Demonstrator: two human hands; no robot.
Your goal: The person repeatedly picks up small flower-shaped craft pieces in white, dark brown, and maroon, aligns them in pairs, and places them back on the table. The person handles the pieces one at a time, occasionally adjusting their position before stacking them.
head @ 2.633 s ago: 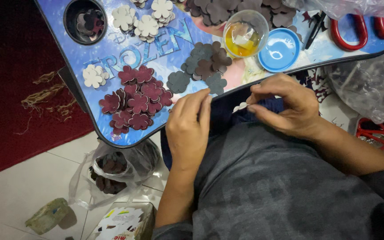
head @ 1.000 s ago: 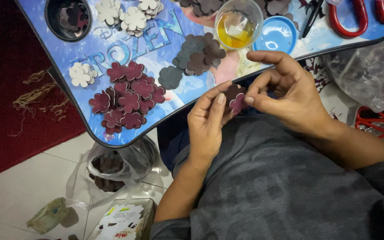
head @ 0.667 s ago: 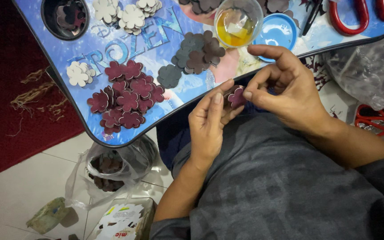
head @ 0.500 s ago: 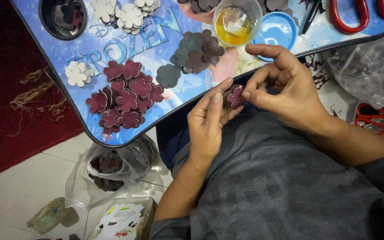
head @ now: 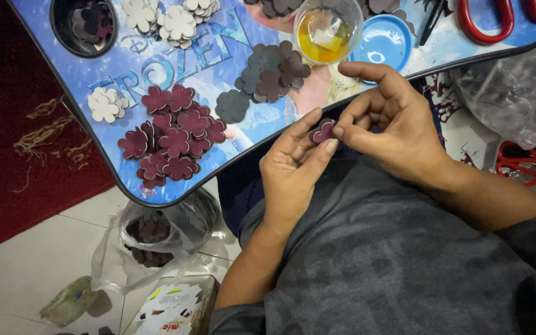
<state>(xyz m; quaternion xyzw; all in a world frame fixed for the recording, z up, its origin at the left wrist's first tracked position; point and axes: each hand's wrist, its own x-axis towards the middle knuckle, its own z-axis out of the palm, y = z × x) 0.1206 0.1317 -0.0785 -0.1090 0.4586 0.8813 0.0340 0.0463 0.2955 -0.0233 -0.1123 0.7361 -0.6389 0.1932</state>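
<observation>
My left hand (head: 293, 170) and my right hand (head: 392, 127) meet just below the edge of a blue printed lap table (head: 231, 68). Together they pinch a small maroon flower-shaped cutout (head: 324, 131) between their fingertips. On the table lie a pile of maroon flower cutouts (head: 172, 133), a pile of dark grey-brown ones (head: 268, 77), and cream ones (head: 107, 103). A clear cup with yellow liquid (head: 329, 31) stands beside a blue lid (head: 384, 42) right above my right hand.
Red-handled scissors (head: 497, 22) lie at the table's far right; another red pair (head: 519, 164) sits on the floor at right. A plastic bag of dark cutouts (head: 153, 236) rests on the white tiles below the table. A red rug (head: 13, 142) covers the left. A round cup holder (head: 85, 25) holds cutouts.
Both hands have risen from my lap toward the table edge. A maroon flower cutout has come into view between the fingertips, and the fingers keep shifting on it.
</observation>
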